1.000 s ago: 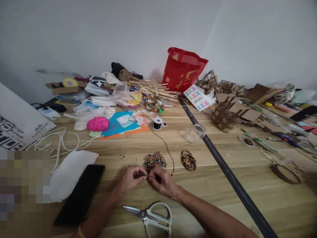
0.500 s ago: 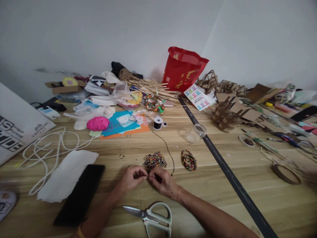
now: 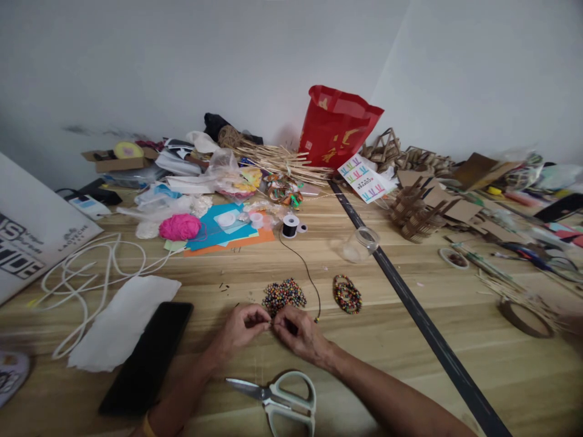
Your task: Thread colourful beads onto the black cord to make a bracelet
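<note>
My left hand (image 3: 243,328) and my right hand (image 3: 301,335) meet fingertip to fingertip, both closed in a pinch. Whatever lies between the fingers is too small to make out. Just beyond them is a pile of small multicoloured beads (image 3: 285,294), its near edge partly hidden by my right hand. A black cord (image 3: 306,267) runs from a spool (image 3: 290,227) down to beside my right hand, with small beads at its end. To the right lie beaded bracelets (image 3: 347,295), overlapping. White-handled scissors (image 3: 277,397) rest below my hands, between my forearms.
A black phone-like slab (image 3: 146,358) and a white paper sheet (image 3: 125,321) lie left of my forearm. A clear jar (image 3: 361,244) stands beyond the bracelets, by a dark strip (image 3: 423,318). Pink yarn (image 3: 180,227), a red bag (image 3: 339,130) and small woven baskets (image 3: 414,212) stand farther back.
</note>
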Tool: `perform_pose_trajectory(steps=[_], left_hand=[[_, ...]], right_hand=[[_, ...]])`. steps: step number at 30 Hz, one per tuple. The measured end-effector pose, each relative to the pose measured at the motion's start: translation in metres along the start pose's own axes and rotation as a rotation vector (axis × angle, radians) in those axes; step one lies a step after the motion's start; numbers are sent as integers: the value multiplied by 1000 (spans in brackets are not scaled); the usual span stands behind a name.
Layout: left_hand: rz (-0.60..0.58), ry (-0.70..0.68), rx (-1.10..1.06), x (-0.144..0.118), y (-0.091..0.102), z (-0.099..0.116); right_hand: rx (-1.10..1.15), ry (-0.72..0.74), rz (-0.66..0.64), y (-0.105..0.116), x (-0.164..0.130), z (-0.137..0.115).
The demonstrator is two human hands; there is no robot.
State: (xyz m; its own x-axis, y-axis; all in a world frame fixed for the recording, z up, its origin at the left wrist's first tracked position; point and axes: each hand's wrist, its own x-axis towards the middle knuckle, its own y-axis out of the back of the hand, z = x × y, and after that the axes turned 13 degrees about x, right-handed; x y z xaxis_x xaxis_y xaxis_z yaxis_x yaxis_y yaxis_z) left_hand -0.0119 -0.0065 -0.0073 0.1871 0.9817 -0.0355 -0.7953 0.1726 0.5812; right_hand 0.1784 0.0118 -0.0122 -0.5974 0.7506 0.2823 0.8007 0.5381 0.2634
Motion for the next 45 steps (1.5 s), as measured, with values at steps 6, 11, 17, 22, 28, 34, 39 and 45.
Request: perform_pose_trajectory(steps=[6, 11, 17, 22, 28, 34, 39, 45], left_hand=[[14, -22, -18, 0, 0, -3], [0, -20, -21, 0, -1, -6], [2, -7, -13, 0, 0, -5], [0, 10, -28, 0, 0, -1], [-19, 6, -5, 0, 0, -2], [-25, 13, -1, 0, 0, -3], [-8, 6, 4, 0, 0, -2], [0, -8, -36, 1, 0, -2]], right_hand=[[-11, -9, 1, 0, -1, 2], [-26, -10, 2, -1, -1, 2], [-23, -7, 7, 0, -1, 2], [-21, -10, -5, 0, -1, 2], [-21, 3, -1, 0, 0, 1], [-21, 8, -7, 0, -1, 2], [-13, 5, -7, 0, -1, 4], [-18, 12, -6, 0, -1, 3]])
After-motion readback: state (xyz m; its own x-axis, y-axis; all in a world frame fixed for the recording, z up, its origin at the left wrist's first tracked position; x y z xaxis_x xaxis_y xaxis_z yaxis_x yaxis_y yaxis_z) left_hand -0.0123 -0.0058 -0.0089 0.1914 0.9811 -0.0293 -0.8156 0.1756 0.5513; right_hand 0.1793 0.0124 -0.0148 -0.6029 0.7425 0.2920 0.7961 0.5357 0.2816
